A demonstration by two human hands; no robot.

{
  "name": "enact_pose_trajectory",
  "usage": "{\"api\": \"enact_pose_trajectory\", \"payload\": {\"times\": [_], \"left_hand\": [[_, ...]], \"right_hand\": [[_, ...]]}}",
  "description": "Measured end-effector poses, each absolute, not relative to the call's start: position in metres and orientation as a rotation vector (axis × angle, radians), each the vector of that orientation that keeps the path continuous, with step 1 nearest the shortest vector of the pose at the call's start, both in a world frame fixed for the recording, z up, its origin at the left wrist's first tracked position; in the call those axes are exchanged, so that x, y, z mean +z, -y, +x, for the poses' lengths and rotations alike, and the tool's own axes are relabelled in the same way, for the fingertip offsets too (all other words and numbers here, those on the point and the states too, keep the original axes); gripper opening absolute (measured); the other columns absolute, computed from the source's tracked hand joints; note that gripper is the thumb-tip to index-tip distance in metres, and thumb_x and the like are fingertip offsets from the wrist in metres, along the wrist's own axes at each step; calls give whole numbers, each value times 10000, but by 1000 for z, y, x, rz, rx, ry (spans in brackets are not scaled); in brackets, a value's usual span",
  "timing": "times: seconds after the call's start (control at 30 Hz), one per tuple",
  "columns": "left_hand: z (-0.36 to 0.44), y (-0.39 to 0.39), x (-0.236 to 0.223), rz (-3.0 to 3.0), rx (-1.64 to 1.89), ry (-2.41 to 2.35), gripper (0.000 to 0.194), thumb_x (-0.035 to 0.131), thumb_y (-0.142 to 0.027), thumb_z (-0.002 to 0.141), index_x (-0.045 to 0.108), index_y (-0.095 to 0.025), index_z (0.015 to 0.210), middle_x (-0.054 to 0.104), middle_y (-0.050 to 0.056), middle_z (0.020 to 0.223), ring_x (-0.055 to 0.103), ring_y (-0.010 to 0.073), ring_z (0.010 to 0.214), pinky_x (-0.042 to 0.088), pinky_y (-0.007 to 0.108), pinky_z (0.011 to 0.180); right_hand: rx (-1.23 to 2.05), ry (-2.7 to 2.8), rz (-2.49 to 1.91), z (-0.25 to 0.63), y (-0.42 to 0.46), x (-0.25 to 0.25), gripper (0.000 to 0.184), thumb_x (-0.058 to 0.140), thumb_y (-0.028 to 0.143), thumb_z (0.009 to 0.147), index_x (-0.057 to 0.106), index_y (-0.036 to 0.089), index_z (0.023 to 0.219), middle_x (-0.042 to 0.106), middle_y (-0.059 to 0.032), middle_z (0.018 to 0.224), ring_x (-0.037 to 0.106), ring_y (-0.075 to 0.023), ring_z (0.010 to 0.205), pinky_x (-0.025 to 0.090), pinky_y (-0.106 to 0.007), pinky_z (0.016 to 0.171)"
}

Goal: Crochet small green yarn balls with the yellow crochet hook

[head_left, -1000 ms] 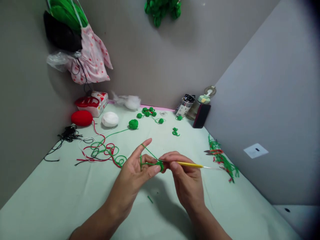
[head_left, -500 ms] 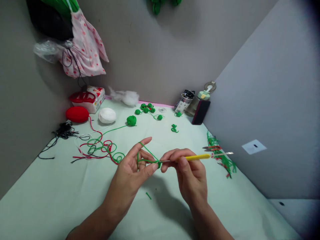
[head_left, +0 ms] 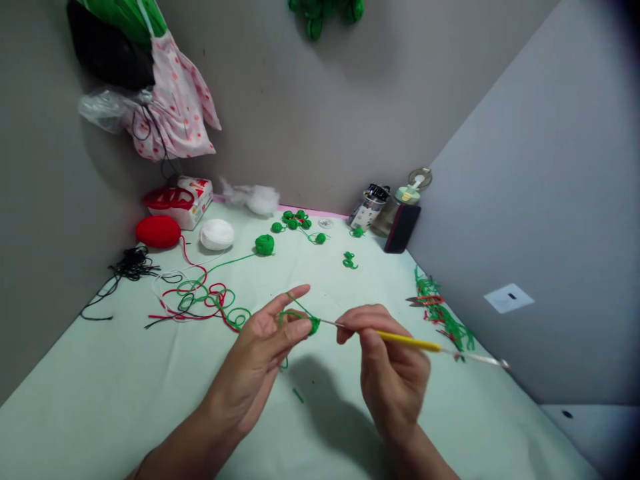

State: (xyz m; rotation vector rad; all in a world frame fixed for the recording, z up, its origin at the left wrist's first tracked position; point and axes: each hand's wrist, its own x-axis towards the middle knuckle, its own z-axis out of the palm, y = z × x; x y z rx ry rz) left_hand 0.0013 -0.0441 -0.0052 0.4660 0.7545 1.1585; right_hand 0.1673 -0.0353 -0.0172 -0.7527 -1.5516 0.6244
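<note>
Between thumb and fingers, my left hand (head_left: pixel 263 340) pinches a small green crochet piece (head_left: pixel 314 326). Green yarn (head_left: pixel 300 305) runs from the piece over the raised index finger. My right hand (head_left: pixel 393 373) grips a crochet hook (head_left: pixel 407 341) with a yellow handle, held like a pencil. The hook's thin metal shaft reaches left to the green piece; its tip is too small to make out. A green yarn ball (head_left: pixel 265 245) lies beyond my left hand, its strand leading into loose loops on the table.
Red yarn (head_left: pixel 159 231), white yarn (head_left: pixel 217 235) and black cords (head_left: pixel 134 263) lie at the left. Small green crocheted balls (head_left: pixel 297 219) sit at the back. Scissors (head_left: pixel 425 301) rest among green scraps (head_left: pixel 453 320) at right, near a phone (head_left: pixel 403 228) and a bottle (head_left: pixel 386 217).
My right hand has moved slightly right and down, and the hook's handle end now tilts lower. The left hand has turned a little, with its index finger lower. The view has shifted slightly.
</note>
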Motion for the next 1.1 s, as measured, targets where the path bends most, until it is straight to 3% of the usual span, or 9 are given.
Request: {"api": "enact_pose_trajectory", "payload": {"times": [0.1, 0.23, 0.43, 0.53, 0.63, 0.7, 0.8, 0.97, 1.1], "left_hand": [[3, 45, -5, 542, 1240, -773, 583, 930, -268, 777, 722, -244, 1321, 668, -48, 784, 571, 103, 762, 448, 229, 800], [8, 49, -9, 585, 1245, -772, 518, 929, -272, 782, 753, -262, 1270, 716, -25, 851, 609, 118, 809, 473, 246, 823], [10, 48, -15, 470, 1208, -731, 513, 937, -288, 781, 764, -244, 1262, 737, -18, 858, 634, 114, 841, 478, 237, 869], [6, 44, -15, 366, 1101, -680, 468, 917, -274, 807, 781, -200, 1248, 575, -99, 595, 440, 46, 552, 493, 271, 907], [3, 41, -15, 358, 1118, -697, 374, 891, -281, 834, 812, -201, 1190, 380, -157, 484, 238, 35, 473, 491, 297, 930], [4, 43, -16, 436, 1170, -738, 337, 894, -282, 823, 824, -225, 1148, 515, -112, 565, 381, 49, 534, 472, 261, 874], [8, 46, -17, 577, 1221, -783, 345, 906, -283, 804, 823, -264, 1138, 714, -34, 817, 592, 107, 792, 444, 244, 835], [9, 48, -15, 597, 1168, -787, 398, 885, -318, 822, 796, -281, 1207, 746, -1, 903, 634, 178, 973, 422, 311, 946], [7, 46, -13, 613, 1159, -836, 398, 879, -357, 813, 803, -269, 1194, 717, -3, 846, 591, 178, 899, 407, 321, 899]], "right_hand": [[889, 1421, -704, 163, 29, -16, 191, 611, 251, 1046, 787, 236, 973, 729, -48, 875, 671, -169, 731, 582, -324, 657], [919, 1427, -703, 158, 26, -19, 159, 654, 245, 1025, 811, 259, 1006, 766, -51, 915, 713, -180, 809, 607, -312, 678], [344, 1790, -796, 161, 37, -24, 328, 656, 60, 971, 816, 280, 1154, 748, -74, 1047, 722, -187, 930, 607, -305, 752], [437, 1681, -800, 166, 34, -22, 304, 635, 77, 991, 814, 281, 1128, 741, -55, 984, 702, -171, 871, 581, -295, 727], [839, 1400, -763, 168, 27, -19, 210, 616, 201, 1040, 812, 271, 1006, 714, -22, 870, 652, -142, 733, 547, -292, 674], [1022, 1317, -726, 168, 24, -18, 188, 647, 273, 1034, 818, 263, 958, 717, -21, 868, 631, -128, 684, 536, -287, 647], [1090, 1343, -726, 165, 24, -21, 143, 704, 294, 1004, 841, 276, 968, 765, -39, 934, 679, -148, 797, 550, -280, 700], [1203, 1241, -738, 166, 23, -24, 134, 725, 337, 994, 843, 276, 977, 766, -5, 896, 685, -109, 750, 564, -236, 724], [1301, 1143, -727, 168, 22, -20, 205, 689, 363, 1017, 817, 235, 920, 777, -7, 881, 695, -94, 711, 575, -215, 707]]}}
